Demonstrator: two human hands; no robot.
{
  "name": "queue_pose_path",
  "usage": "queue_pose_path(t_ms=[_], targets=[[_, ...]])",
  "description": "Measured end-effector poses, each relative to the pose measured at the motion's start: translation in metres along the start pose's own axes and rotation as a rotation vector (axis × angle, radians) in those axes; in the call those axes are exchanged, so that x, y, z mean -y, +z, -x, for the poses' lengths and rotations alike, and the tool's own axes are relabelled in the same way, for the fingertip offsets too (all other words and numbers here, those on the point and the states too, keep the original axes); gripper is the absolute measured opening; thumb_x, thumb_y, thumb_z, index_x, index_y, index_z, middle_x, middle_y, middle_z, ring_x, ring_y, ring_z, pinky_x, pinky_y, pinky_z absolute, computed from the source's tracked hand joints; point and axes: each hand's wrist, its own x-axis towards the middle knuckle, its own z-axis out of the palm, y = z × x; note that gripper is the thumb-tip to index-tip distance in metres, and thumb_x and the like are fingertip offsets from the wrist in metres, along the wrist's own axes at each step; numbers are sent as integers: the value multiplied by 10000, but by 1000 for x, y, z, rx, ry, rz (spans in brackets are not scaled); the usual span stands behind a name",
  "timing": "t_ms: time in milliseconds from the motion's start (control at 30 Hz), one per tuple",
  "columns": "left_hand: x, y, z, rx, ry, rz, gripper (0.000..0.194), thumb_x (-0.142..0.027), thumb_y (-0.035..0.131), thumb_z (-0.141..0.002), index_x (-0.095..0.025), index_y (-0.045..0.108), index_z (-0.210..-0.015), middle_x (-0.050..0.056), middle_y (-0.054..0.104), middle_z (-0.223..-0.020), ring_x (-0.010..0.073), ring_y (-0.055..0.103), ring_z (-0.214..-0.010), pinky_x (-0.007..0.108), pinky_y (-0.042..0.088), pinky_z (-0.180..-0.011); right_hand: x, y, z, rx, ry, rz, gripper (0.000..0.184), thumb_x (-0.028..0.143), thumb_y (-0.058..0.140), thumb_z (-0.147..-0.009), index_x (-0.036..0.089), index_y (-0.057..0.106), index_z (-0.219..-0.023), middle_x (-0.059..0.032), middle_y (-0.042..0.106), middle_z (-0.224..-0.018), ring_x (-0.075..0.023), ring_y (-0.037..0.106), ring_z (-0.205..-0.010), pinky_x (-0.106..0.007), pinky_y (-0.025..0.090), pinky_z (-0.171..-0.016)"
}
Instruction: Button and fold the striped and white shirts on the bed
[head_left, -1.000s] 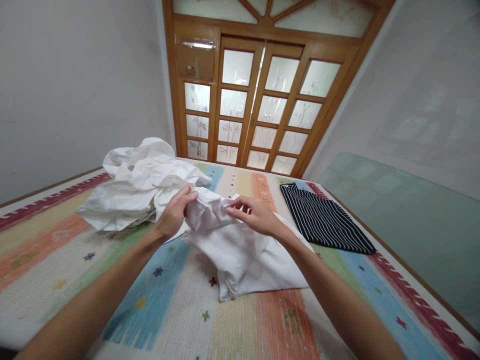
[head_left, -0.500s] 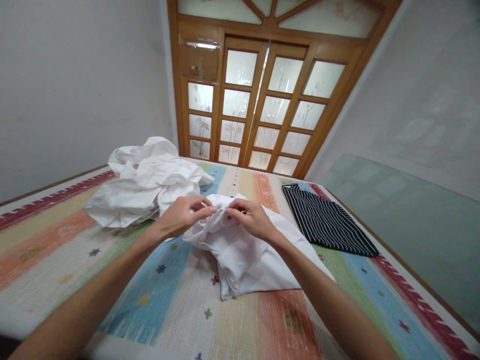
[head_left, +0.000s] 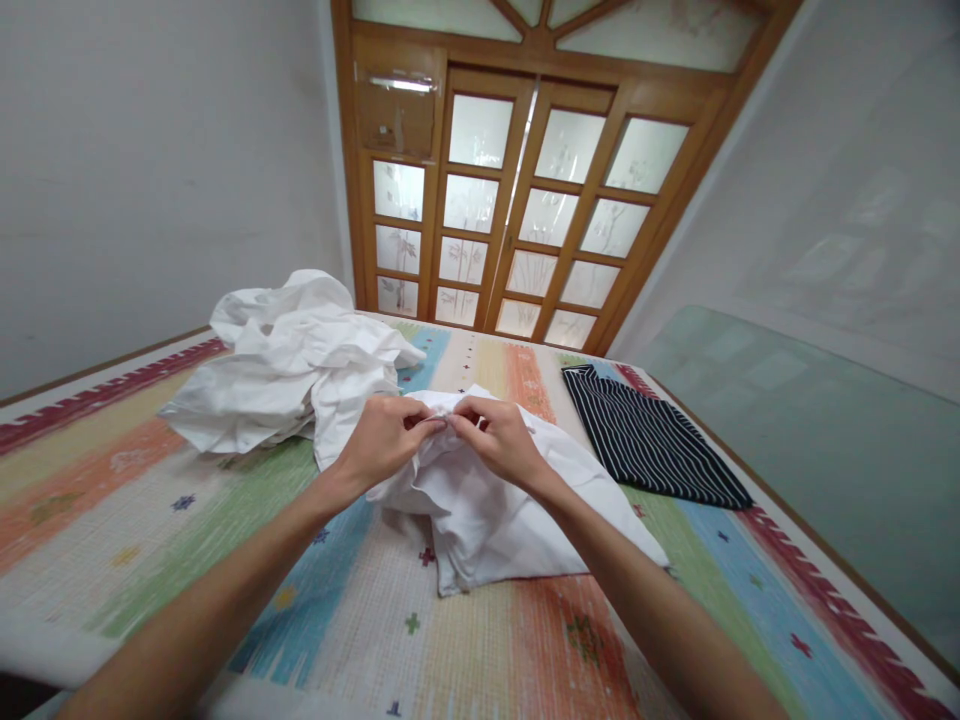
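A white garment (head_left: pixel 510 520), perhaps a shirt, lies partly folded and rumpled on the patterned cloth in front of me. My left hand (head_left: pixel 390 435) pinches its raised upper edge between thumb and fingers. Close against it, my right hand (head_left: pixel 491 430) pinches the same edge, so the fingertips of both hands nearly touch. What exactly sits between the fingertips is too small to make out. Below the hands the fabric hangs in creases, and its lower part spreads flat to the right under my right forearm.
A crumpled pile of white clothes (head_left: pixel 277 370) lies at the back left. To the right is a folded black garment with white stripes (head_left: pixel 652 435). A striped multicoloured cloth (head_left: pixel 337 640) covers the table. Beyond stand wooden glass-paned doors (head_left: pixel 487 200); a pale green panel (head_left: pixel 795 430) borders the right side.
My left hand has moved right along the garment's edge, from its left corner to beside my right hand. Both hands now pinch close together. The pile and striped garment stay put.
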Motion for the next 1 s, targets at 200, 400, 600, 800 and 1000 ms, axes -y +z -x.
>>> queue_pose_path(t_ms=[200, 400, 600, 800, 1000], targets=[[0, 0, 3, 95, 62, 13, 297, -297, 536, -880, -167, 706, -674, 14, 627, -618, 119, 520, -574, 237, 355, -549, -12, -4, -5, 176, 47, -152, 172, 281, 578, -841, 183, 664, -728, -2, 663, -675, -134, 577, -648, -237, 427, -620], [2, 3, 4, 125, 79, 14, 279, -262, 487, -903, -170, 714, -770, 25, 611, -690, 136, 526, -649, 261, 382, -616, -14, -3, -5, 107, 22, -100, 157, 240, 561, -825, 179, 638, -702, 7, 635, -661, -122, 544, -630, -227, 402, -609], [-19, -5, 6, 247, 60, 231, 229, -303, 508, -907, -181, 694, -851, 37, 682, -810, 156, 576, -747, 279, 434, -701, -34, 2, -9, -5, 59, 80, 150, 214, 531, -792, 186, 576, -652, 15, 589, -611, -119, 513, -585, -236, 373, -597], [0, -24, -1, -54, -114, 292, 247, -371, 551, -871, -160, 675, -902, 46, 692, -841, 177, 600, -779, 266, 457, -692, -64, -37, -15, -477, 305, 125, 170, 293, 522, -776, 210, 505, -627, 20, 540, -551, -133, 498, -525, -251, 374, -524], [28, -21, -8, -89, -117, 73, 221, -242, 585, -761, -171, 668, -953, 58, 706, -976, 205, 632, -854, 321, 490, -791, -49, -53, -19, -517, 309, -344, 167, 366, 531, -810, 218, 477, -759, 35, 574, -587, -112, 524, -425, -217, 377, -370]])
